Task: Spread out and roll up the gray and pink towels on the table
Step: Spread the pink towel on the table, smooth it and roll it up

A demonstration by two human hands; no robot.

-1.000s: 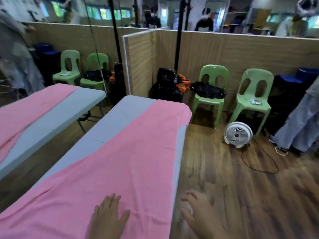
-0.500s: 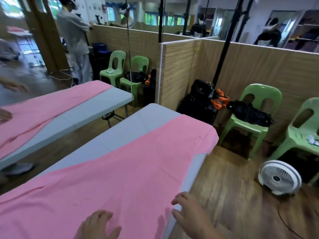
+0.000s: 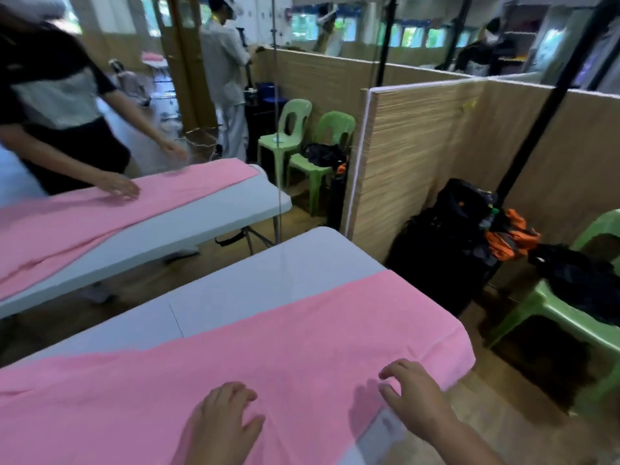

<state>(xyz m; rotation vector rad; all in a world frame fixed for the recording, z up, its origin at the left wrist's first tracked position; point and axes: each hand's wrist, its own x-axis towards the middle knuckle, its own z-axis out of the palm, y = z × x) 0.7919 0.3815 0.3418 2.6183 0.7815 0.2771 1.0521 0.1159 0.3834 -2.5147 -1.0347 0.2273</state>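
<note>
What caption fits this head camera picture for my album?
Left hand and right hand on a pink cloth towel spread across a gray table.

Pink towel [image 3: 268, 347] lies spread along the gray bench [image 3: 268, 273], its far end draped over the bench's right edge. Left hand [image 3: 221, 421] rests on the towel, fingers bent. Right hand [image 3: 412, 394] is just above the towel near that edge, fingers loosely curled. On the second bench [image 3: 201, 223] at left, another person's hand [image 3: 120, 187] lies flat on a second pink towel [image 3: 67, 223]. Green chairs [image 3: 302, 139] stand by the partition [image 3: 436, 146].

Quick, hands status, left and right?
Left hand: open, bent fingers resting on the pink towel, no grip seen.
Right hand: open, loosely curled over the towel, holding nothing.
</note>
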